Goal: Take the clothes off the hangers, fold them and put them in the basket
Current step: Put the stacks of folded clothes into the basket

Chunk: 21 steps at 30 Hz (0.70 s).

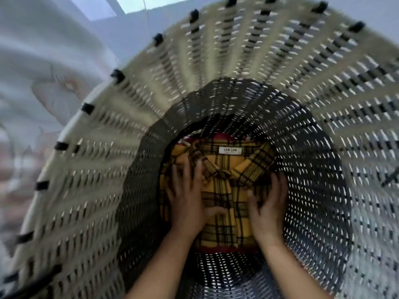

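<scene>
Already the folded shirt (pixel 224 190) is lying deep in the basket (pixel 323 104) atop a red garment (pixel 226 249), so 2 are in; the left hand (pixel 185 197) is pressing it flat, fingers spread, and the right hand (pixel 267 203) is gripping its right edge.

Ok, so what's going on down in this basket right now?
A person is reaching into a tall woven basket with both hands, settling a folded yellow plaid shirt near the bottom. The left hand presses flat on the shirt's left side, and the right hand curls its fingers round the right edge. The shirt lies collar up, label showing, on top of a red garment.
</scene>
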Each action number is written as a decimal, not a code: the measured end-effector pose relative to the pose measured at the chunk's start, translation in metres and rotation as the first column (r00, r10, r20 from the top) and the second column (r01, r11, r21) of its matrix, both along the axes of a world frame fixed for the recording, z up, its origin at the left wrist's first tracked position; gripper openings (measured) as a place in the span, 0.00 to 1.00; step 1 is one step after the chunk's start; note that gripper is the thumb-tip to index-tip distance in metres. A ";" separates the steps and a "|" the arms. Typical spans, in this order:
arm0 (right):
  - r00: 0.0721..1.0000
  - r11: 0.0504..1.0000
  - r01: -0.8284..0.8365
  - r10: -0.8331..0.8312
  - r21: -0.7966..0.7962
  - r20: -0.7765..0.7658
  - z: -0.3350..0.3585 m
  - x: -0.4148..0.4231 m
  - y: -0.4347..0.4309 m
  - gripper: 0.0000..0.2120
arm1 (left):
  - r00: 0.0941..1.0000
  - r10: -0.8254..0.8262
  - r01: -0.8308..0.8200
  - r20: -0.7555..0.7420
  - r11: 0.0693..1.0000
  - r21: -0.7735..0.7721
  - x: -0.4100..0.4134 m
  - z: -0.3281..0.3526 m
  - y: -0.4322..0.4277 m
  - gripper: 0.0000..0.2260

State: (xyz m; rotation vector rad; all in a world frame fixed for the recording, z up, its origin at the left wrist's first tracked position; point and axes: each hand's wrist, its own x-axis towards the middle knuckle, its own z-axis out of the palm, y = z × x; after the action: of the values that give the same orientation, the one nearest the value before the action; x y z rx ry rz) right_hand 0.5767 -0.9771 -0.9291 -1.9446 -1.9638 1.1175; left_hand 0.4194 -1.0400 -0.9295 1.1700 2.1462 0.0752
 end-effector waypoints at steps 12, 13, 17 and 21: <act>0.690 0.819 -0.491 0.574 -0.298 0.441 -0.054 0.016 0.011 0.54 | 0.988 -0.148 0.152 0.040 0.917 -0.368 0.005 -0.027 -0.006 0.56; 0.676 0.812 -0.490 0.583 -0.316 0.451 -0.050 0.014 0.012 0.51 | 0.989 -0.137 0.145 0.048 0.915 -0.377 0.005 -0.022 -0.005 0.56; 0.700 0.814 -0.462 0.579 -0.352 0.418 -0.021 0.014 0.009 0.38 | 0.991 -0.070 0.106 0.112 0.928 -0.358 0.010 0.014 -0.008 0.52; 0.786 0.851 -0.439 0.519 -0.288 0.334 0.033 0.013 -0.009 0.44 | 0.964 0.149 -0.108 0.218 0.976 -0.188 0.014 0.075 -0.014 0.49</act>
State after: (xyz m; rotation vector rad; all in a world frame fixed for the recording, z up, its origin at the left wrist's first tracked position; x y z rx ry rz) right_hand 0.5893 -0.9864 -0.8959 -1.9369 -2.7986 1.1112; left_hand 0.4331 -1.0541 -0.8543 0.8746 1.9766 0.0752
